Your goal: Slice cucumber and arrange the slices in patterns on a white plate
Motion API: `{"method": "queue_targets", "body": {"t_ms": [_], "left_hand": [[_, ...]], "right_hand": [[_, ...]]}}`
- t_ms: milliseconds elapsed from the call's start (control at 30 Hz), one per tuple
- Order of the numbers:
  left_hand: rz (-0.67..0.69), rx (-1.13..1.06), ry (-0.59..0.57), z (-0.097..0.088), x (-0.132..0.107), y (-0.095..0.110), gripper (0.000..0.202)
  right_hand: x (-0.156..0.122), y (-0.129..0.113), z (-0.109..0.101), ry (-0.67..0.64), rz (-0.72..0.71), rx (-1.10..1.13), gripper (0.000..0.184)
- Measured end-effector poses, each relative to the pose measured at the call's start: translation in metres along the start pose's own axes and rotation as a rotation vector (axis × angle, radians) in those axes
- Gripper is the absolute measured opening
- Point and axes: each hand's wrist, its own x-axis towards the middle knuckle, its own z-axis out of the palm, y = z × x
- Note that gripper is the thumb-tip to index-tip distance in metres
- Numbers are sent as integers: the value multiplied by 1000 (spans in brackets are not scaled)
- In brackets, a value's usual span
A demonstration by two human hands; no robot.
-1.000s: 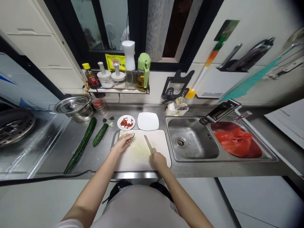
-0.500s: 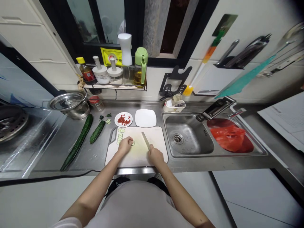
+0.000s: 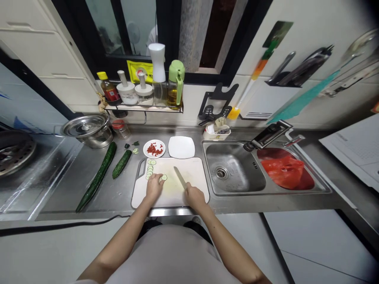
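A white cutting board (image 3: pixel 192 173) lies on the steel counter in front of me. My left hand (image 3: pixel 154 185) rests on its left half, fingers curled over cucumber slices (image 3: pixel 164 178) at its fingertips. A row of several cut cucumber slices (image 3: pixel 150 169) lies along the board's far left. My right hand (image 3: pixel 194 194) grips the handle of a knife (image 3: pixel 179 177), whose blade points away and to the left over the board's middle.
A long cucumber (image 3: pixel 97 175) and a shorter cucumber piece (image 3: pixel 121 163) lie left of the board. Behind it stand a small plate of chopped red bits (image 3: pixel 154 148) and an empty white plate (image 3: pixel 181 147). The sink (image 3: pixel 233 171) is right; a steel pot (image 3: pixel 85 130) is far left.
My left hand drew back from the board's far left corner toward its near middle, leaving a row of slices behind. The knife hand shifted slightly left.
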Motion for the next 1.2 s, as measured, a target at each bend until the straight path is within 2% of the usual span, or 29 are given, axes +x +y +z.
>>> {"method": "queue_targets", "body": {"t_ms": [300,867,1200], "left_hand": [[-44,-54,39,5,-1,-1,28],[-50,-45,64,6,2,-2,22],[-62,-12,57,6,2,-1,21]], "right_hand": [[-28,-13,13,-44,-139,-61,26],[-25,-23,27,-90,-129,-70,31],[-24,-34,24,-134,-103,-77,36]]}}
